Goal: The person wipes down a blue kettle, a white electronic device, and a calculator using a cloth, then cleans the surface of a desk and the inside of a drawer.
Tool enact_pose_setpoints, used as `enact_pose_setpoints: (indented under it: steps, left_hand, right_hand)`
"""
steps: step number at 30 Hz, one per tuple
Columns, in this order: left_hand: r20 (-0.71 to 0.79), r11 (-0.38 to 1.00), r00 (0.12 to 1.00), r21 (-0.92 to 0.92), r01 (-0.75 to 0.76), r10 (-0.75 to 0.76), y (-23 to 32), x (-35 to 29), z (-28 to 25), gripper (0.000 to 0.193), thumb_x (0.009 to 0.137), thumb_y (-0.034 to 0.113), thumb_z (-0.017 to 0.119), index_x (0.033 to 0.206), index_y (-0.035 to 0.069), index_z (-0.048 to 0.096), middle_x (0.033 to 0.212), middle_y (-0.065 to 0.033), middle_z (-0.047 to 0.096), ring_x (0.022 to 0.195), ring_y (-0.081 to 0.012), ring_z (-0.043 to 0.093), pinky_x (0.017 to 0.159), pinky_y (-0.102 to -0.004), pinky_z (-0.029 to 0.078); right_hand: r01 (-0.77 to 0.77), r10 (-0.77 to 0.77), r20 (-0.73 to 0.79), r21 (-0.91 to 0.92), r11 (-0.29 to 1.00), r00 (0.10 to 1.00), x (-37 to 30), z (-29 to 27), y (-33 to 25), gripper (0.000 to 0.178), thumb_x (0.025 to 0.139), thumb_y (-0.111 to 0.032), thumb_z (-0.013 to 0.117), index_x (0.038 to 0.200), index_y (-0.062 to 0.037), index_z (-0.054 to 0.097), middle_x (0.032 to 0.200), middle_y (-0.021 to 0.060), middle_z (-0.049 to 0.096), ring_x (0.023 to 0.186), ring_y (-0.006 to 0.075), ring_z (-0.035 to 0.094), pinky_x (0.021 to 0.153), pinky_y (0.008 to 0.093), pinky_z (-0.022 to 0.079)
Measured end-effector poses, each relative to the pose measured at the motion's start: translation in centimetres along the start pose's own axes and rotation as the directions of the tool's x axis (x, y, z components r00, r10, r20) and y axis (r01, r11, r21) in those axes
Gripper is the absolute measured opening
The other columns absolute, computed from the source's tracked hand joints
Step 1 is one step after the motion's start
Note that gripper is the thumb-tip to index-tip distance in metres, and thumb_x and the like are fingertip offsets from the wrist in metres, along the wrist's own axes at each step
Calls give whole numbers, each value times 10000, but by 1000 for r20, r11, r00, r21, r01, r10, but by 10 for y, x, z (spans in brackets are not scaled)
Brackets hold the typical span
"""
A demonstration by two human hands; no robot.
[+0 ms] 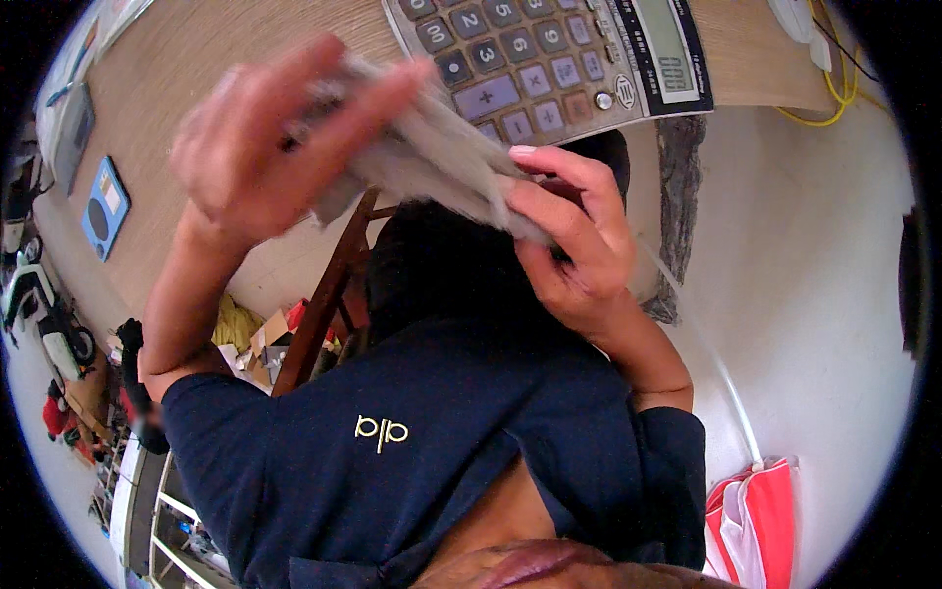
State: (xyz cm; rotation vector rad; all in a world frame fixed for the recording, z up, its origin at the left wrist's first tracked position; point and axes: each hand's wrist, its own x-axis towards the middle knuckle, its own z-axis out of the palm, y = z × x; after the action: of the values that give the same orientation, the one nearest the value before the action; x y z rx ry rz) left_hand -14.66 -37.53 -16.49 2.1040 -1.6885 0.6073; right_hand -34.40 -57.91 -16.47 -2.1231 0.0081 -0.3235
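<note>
A crumpled grey cloth (442,162) stretches between my two hands, just in front of my chest and near the table's edge. My left hand (260,142) is smeared by motion, with its thumb and fingers closed around the cloth's left part. On the other end, my right hand (579,231) pinches the cloth between bent fingers and thumb. Just beyond the hands a large calculator (530,74) with grey and purple keys and a display lies on the wooden table (245,29). The cloth's upper edge overlaps the calculator's near left corner in the view.
A blue and white flat item (105,208) lies on the table at the left. Yellow cable (846,98) hangs at the far right. A white tube (721,363) runs down to a red and white striped object (760,525). Boxes (267,339) sit below the table; a motorbike (49,319) stands far left.
</note>
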Motion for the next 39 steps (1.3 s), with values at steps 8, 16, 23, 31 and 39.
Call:
enact_pose_setpoints:
  steps: [8,16,23,31,39]
  left_hand:
    - [346,942,892,-59,329,-290,-12,21,3,620,698,86,704,1303,137,576,1224,-130,575,1116,-352,562,968,-433,468]
    - [204,818,869,-296,494,-451,-14,27,21,404,759,88,721,1146,68,608,1094,-129,623,1012,-338,607,886,-396,500]
    - [227,930,956,-274,246,-186,-24,61,31,247,773,61,675,1020,47,675,988,-114,598,968,-315,583,814,-392,508]
    - [353,897,919,-327,298,-177,-14,62,15,226,766,59,684,991,48,687,999,-109,605,977,-302,583,823,-382,503]
    - [357,943,927,-257,213,-112,-2,70,12,217,759,54,678,975,56,692,995,-111,592,969,-304,584,798,-386,503]
  right_hand:
    - [118,-206,-112,-523,844,972,12,-18,14,329,836,-85,691,1165,-94,695,1240,86,626,1108,294,581,949,412,459]
    - [108,-186,-64,-613,783,980,-3,-4,35,414,798,-119,732,1210,-132,689,1342,78,584,1253,294,501,1058,451,395]
    - [90,-175,-86,-594,799,981,-4,-1,37,418,798,-86,726,1212,-133,691,1351,66,581,1272,294,491,1075,458,388]
    - [113,-237,-138,-587,802,962,-9,2,49,380,833,-144,724,1210,-112,685,1335,81,590,1257,301,506,1084,461,378]
    - [12,-201,-263,-579,815,943,-5,-4,58,620,886,-384,684,1331,24,544,1405,165,507,1310,360,451,1085,448,356]
